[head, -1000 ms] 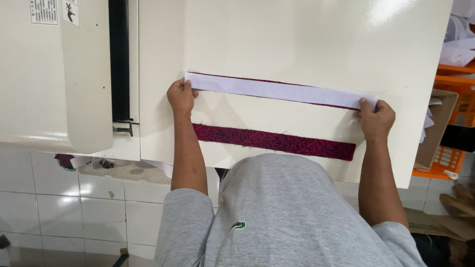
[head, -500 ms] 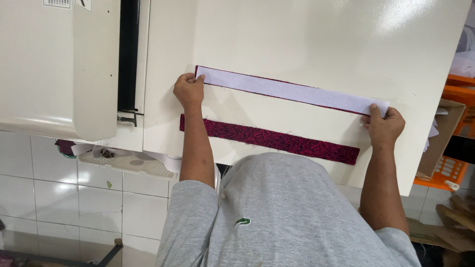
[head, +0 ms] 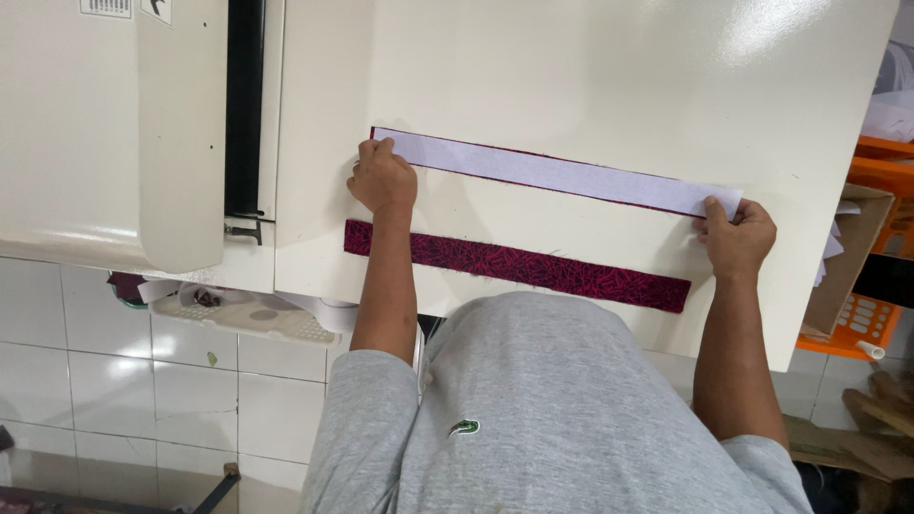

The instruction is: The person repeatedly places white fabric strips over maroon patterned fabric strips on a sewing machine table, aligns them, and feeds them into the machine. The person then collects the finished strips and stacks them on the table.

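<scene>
The left hand (head: 383, 177) presses fingertips down on the left end of a long white strip (head: 557, 174), left of frame centre; the right hand (head: 735, 234) pinches the strip's right end, thumb on top, at the right of the frame. The strip lies slanting across the cream table (head: 571, 67), laid over a dark red strip whose edge just peeks out along it. This looks like lining the white piece up on the fabric beneath. Any further move would call for even edges and both ends flat. A second patterned red strip (head: 519, 266) lies nearer the body, apart. A cream machine (head: 95, 124) fills the upper left.
</scene>
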